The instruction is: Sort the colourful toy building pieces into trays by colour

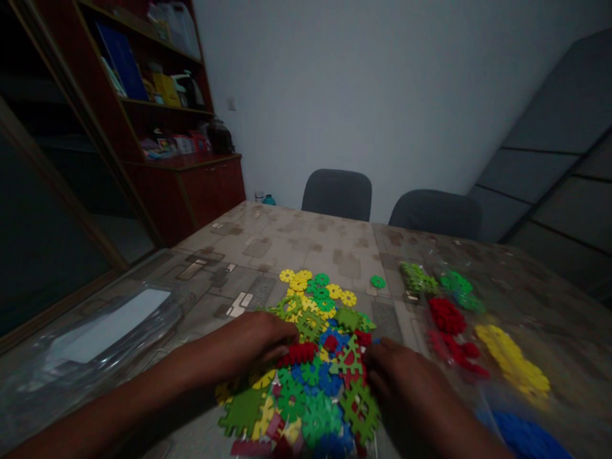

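Many colours, one heap of interlocking plastic pieces [310,373]

Along the table's [335,239] left edge lies a clear plastic bag [109,322] with a white card. The left hand [261,335], fingers bent, meets a row of red discs [299,354]; whether it grips them is unclear. The heap spreads toward the near edge. Beside it the right hand [406,370] curls, its grip hidden. Rightward lie red pieces [447,315], yellow pieces [514,363] and blue pieces [528,437].
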{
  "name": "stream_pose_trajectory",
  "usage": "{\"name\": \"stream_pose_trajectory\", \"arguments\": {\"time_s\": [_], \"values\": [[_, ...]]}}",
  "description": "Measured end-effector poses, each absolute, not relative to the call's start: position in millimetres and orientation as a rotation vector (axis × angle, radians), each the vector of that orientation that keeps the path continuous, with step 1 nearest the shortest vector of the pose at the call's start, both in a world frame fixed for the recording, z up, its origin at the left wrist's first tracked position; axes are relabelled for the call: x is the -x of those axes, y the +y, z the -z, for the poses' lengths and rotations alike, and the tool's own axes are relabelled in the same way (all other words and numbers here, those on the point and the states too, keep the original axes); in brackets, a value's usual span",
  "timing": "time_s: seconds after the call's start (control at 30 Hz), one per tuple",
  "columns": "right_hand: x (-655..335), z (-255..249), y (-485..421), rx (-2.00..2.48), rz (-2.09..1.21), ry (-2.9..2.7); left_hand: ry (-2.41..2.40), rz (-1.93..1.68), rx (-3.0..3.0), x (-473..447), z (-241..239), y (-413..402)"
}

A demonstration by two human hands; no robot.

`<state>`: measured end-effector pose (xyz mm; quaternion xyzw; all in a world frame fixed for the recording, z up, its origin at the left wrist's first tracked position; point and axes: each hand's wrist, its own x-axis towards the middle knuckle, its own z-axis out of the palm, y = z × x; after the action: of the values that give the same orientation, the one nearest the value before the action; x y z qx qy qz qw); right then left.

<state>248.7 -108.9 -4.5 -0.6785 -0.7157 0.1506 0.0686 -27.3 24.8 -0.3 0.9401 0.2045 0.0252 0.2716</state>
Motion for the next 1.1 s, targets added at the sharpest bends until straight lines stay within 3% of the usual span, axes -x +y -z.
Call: {"name": "stream_pose_trajectory", "arguments": {"time_s": [0.23,0.9,1.1], "values": [[-229,4,-108,1.863,-0.570,-2.109,0.529,-0.116,-2.531,25,-3,22],[-223,25,-104,1.950,-0.538,-1.924,0.542,-0.094,-2.510,22,-6,14],[-224,25,-103,1.758,-0.560,-1.955,0.526,-0.124,-2.474,19,-2,16]]}}
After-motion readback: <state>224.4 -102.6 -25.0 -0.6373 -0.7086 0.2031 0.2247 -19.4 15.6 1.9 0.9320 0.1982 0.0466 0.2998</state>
